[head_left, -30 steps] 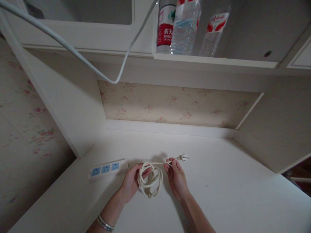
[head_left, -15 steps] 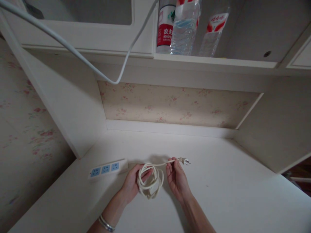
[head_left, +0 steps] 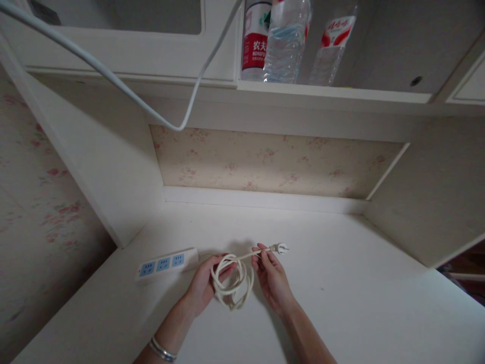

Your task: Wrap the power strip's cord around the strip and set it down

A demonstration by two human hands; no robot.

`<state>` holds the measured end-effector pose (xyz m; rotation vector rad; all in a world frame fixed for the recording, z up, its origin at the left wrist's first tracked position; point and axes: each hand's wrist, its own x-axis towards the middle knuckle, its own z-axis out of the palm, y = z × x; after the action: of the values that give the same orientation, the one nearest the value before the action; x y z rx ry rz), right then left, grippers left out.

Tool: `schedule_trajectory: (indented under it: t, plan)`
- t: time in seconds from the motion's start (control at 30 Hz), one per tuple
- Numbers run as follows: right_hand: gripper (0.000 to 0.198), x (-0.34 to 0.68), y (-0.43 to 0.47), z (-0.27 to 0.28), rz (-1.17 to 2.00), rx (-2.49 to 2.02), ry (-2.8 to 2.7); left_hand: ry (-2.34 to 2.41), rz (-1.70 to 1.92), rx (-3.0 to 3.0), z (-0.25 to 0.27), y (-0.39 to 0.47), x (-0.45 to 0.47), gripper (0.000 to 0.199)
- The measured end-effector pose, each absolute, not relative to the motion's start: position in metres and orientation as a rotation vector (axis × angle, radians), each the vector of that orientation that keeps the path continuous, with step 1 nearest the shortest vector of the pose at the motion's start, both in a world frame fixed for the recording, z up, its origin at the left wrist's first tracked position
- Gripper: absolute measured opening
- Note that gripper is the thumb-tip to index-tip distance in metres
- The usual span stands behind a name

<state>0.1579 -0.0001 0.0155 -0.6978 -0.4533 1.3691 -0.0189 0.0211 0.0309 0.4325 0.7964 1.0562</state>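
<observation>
A cream power cord (head_left: 232,292) is gathered in loose loops, and my left hand (head_left: 206,283) is closed around the left side of the coil. My right hand (head_left: 271,278) pinches the cord's free end between thumb and fingers, just behind the white plug (head_left: 281,248). The plug points right, its prongs bare. To the left of my left hand lies the white power strip (head_left: 166,265) with blue sockets, all without plugs; its cord runs from its right end toward the coil, partly hidden behind my left hand.
The white desktop (head_left: 348,303) is boxed in by side panels and a back wall with floral paper. Overhead, a shelf holds plastic bottles (head_left: 286,50). A pale bent cable or rod (head_left: 178,127) hangs in front at upper left.
My right hand has drawn slightly left toward the coil, carrying the plug with it. My left hand keeps hold of the loops. The camera view has shifted a little.
</observation>
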Motion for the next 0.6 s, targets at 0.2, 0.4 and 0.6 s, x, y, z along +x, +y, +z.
schedule_trajectory:
  t: [0.2, 0.4, 0.6]
  plan:
    - [0.049, 0.1584, -0.0034, 0.0131, 1.409, -0.684, -0.485, 0.851, 1.12, 0.473, 0.0272, 0.0269, -0.0225, 0.016]
    - [0.049, 0.1587, -0.0059, 0.017, 1.418, -0.597, -0.471, 0.878, 1.158, 0.505, 0.0243, 0.0281, -0.0219, 0.016]
    - [0.057, 0.1633, -0.0085, 0.0206, 1.38, -0.58, -0.445, 0.907, 1.17, 0.584, 0.0217, 0.0311, -0.0269, 0.018]
